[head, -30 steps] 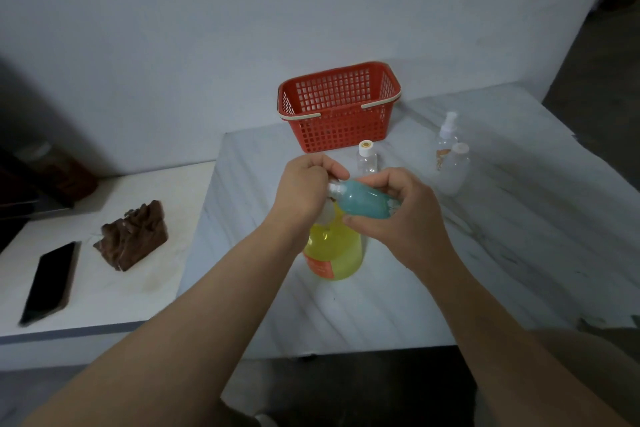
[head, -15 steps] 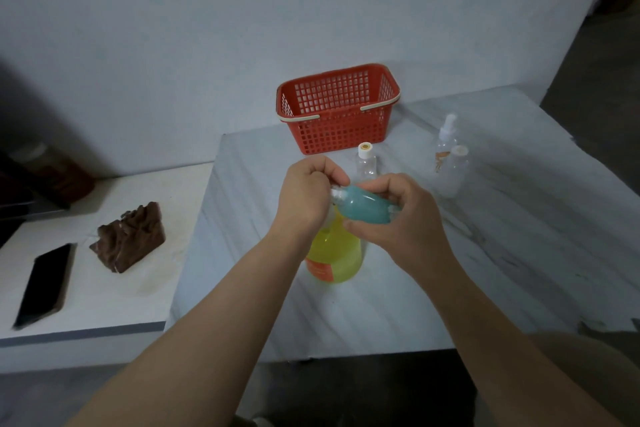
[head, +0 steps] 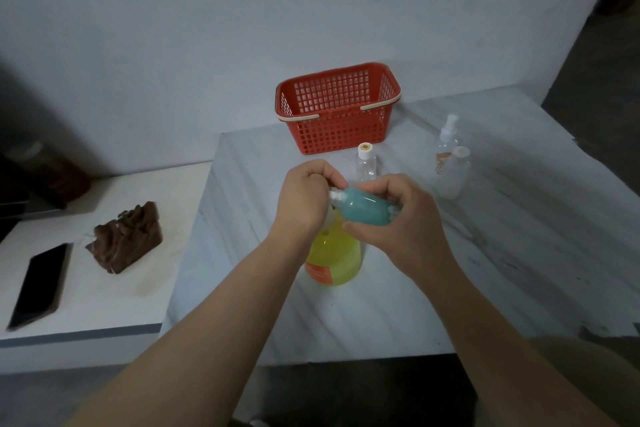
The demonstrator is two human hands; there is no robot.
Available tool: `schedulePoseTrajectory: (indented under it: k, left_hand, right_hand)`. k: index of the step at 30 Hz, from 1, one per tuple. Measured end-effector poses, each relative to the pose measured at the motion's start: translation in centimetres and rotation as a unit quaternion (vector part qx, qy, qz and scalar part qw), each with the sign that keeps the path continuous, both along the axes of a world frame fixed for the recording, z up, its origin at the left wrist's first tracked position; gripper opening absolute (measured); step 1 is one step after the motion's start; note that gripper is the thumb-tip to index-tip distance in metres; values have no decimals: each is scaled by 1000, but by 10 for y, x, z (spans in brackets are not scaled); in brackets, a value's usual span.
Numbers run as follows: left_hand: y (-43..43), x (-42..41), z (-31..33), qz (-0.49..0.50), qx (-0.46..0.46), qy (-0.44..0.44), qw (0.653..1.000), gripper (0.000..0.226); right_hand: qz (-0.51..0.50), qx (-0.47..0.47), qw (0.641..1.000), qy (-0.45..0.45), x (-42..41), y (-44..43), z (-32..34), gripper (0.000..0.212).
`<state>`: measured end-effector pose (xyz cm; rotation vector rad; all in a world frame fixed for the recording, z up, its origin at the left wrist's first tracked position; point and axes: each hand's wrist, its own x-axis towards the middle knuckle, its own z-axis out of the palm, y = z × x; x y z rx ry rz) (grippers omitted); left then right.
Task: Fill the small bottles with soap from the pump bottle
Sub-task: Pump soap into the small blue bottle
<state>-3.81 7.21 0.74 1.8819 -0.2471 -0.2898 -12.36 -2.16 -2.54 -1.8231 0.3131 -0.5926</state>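
Phone: lying flat at the far left on the lower side table, a brown lump beside it.
Left hand: you are curling its fingers round the white neck of the teal bottle.
Pump bottle: standing on the marble table directly under your hands, yellow soap inside, its pump hidden.
Teal bottle: you are holding it on its side above the pump bottle, neck pointing left.
Right hand: you are gripping the teal bottle's body.
Basket: red, sitting at the back of the table.
Clear bottle: standing capped just behind your hands.
Spray bottle and frosted bottle: standing together further right.
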Motion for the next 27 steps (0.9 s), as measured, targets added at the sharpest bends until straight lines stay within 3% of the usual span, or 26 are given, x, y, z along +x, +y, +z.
schedulePoseTrajectory:
  k: [10, 27]
  left_hand:
    - [1, -1, 14, -17, 6, 33, 999, 36]
    - [-1, 2, -3, -3, 11, -19, 1000, 34]
  right_hand:
    - [10, 7, 1000, -14, -2, -2, 6, 44]
    - [-4, 7, 1000, 12, 2, -1, -5, 42]
